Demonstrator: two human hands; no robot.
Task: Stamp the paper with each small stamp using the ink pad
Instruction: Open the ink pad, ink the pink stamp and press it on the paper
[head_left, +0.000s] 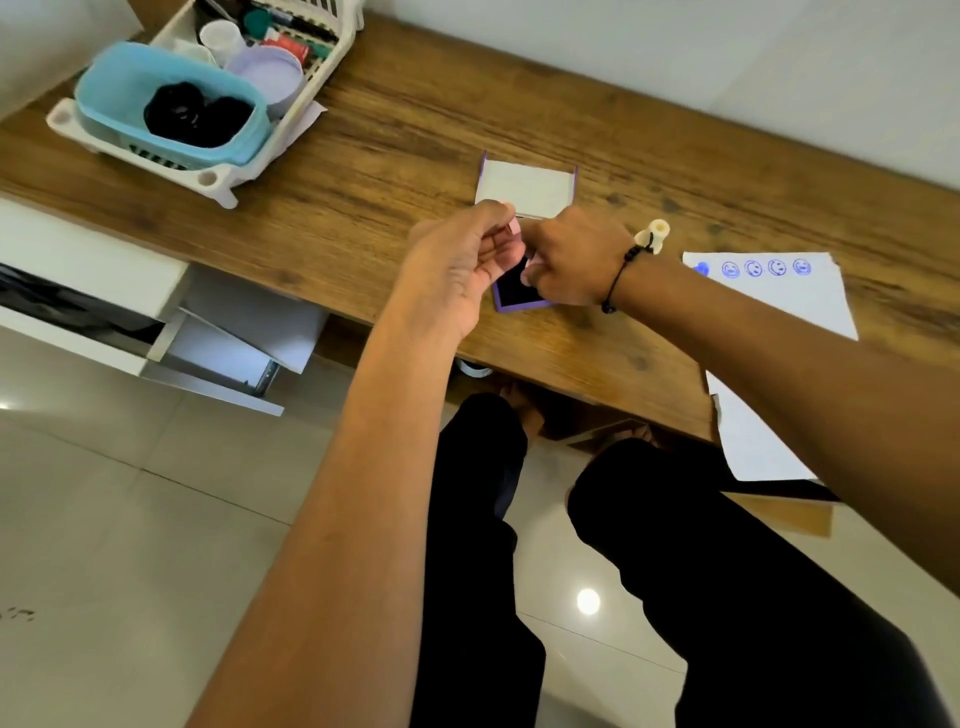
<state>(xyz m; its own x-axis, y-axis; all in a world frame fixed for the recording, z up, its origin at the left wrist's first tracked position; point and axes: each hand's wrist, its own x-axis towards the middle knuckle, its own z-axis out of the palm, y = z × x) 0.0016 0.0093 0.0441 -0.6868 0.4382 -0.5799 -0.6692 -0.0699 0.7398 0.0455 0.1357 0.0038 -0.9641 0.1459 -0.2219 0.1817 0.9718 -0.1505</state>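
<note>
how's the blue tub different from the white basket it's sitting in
The blue tub has solid, smooth walls; the white basket has slotted sides and stubby corner feet. The tub is the smaller one and sits inside the basket's near end, while the basket stands directly on the wooden desk. The tub holds only a black bundle; the basket also carries cups, a round lid and other clutter. Both look like plastic with rounded corners.

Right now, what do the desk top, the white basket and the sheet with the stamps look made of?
Desk top: wood or wood-look laminate, matte, brown grain with dark knots. White basket: moulded plastic, smooth, slotted walls and rounded feet. Stamped sheet: plain white paper, thin, flat, with a row of blue ink faces.
</note>
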